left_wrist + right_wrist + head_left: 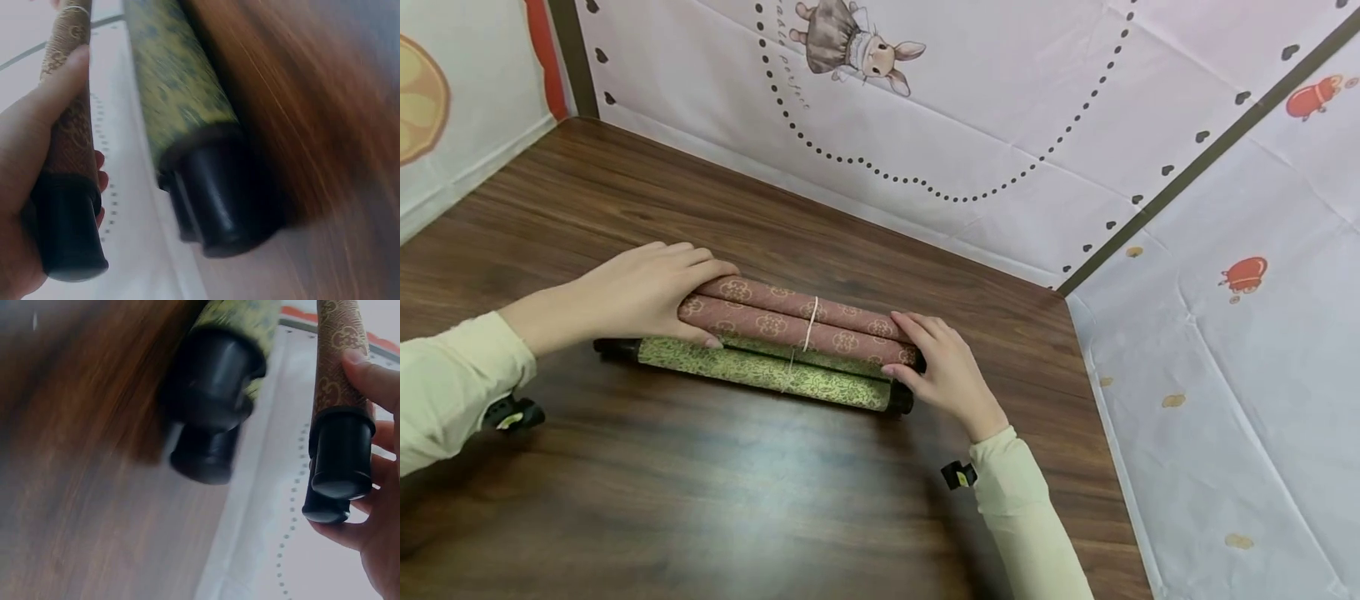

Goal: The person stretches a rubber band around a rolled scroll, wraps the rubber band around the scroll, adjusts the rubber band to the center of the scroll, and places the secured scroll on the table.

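Observation:
A reddish-brown hanging scroll point(786, 321), patterned with gold flowers and rolled from both ends, is tied round its middle with a thin white string. My left hand point(658, 287) grips its left end, thumb on the near side and fingers over the far side. At the other end, my right hand point(943, 362) holds it by the black knobs point(340, 456). Below and nearer to me, a green patterned scroll point(760, 372) lies on the table, also tied at the middle. Its black end knobs point(219, 187) show in both wrist views, with a gap between the two scrolls.
The dark wood-grain table point(715, 492) stretches out in front of me. A white printed cloth wall point(925, 108) with a rabbit figure rises behind it. More cloth walls stand at the left point(475, 92) and right point(1225, 333).

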A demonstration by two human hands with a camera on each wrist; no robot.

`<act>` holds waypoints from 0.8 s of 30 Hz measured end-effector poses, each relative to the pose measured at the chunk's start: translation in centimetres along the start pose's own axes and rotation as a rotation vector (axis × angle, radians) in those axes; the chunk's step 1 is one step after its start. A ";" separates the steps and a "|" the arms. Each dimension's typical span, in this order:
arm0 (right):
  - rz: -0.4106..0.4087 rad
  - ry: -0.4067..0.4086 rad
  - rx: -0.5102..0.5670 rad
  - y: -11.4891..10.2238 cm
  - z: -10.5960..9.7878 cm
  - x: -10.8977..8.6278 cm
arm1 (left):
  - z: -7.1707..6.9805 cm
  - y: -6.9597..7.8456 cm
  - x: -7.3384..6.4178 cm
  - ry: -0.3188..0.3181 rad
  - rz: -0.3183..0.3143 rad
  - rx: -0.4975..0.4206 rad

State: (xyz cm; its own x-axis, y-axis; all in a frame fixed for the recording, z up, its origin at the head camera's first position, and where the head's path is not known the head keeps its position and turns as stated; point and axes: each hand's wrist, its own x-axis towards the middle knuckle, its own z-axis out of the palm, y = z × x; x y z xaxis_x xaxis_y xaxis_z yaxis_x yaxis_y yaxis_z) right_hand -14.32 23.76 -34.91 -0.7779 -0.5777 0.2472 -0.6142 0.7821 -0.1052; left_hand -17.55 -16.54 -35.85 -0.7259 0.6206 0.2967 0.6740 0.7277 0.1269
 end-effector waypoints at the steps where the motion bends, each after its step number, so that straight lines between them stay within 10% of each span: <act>1: 0.005 -0.011 0.008 0.3 0.4 0.4 | 0.3 -0.5 0.3 -0.021 -0.001 -0.003; 24: 0.150 -0.218 0.178 2.8 5.7 3.2 | 4.7 -4.5 1.8 -0.229 -0.043 -0.158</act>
State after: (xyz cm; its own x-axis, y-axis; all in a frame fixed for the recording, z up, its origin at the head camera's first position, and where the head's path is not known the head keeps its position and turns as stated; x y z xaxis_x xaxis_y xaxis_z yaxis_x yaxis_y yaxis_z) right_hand -19.29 22.73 -39.90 -0.8597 -0.5108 0.0056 -0.4892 0.8202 -0.2966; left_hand -22.56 -17.35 -40.35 -0.7545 0.6527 0.0685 0.6416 0.7117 0.2862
